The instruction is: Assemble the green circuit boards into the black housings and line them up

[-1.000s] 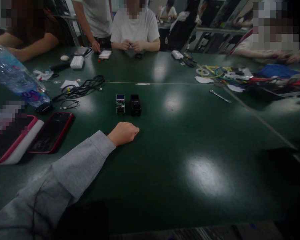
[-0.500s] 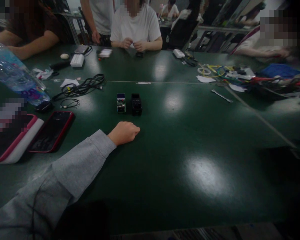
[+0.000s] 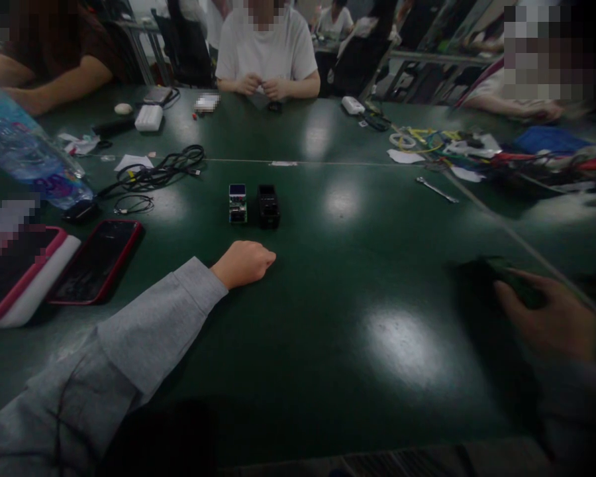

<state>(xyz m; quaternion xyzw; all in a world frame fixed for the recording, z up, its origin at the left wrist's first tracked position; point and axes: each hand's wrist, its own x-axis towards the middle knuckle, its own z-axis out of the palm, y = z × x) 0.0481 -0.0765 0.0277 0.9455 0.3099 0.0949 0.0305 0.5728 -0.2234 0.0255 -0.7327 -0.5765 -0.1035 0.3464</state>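
Observation:
My left hand (image 3: 244, 263) rests closed in a fist on the green table (image 3: 318, 298), with nothing visible in it. Just beyond it stand a small circuit board with a dark screen (image 3: 238, 203) and, to its right, a black case (image 3: 268, 206). At the right, in dim light, my right hand (image 3: 551, 315) is wrapped round a dark green object (image 3: 519, 281) that is too blurred to identify.
Two phones (image 3: 97, 262) (image 3: 20, 275) and a plastic bottle (image 3: 34, 149) are at the left, near black cables (image 3: 163, 171). A wrench (image 3: 437, 189) and a heap of wires (image 3: 506, 156) lie at the right. People sit across the table.
My right hand has come into view at the right with the dark green object. My left hand stays in place. The standing person across the table is now mostly out of view.

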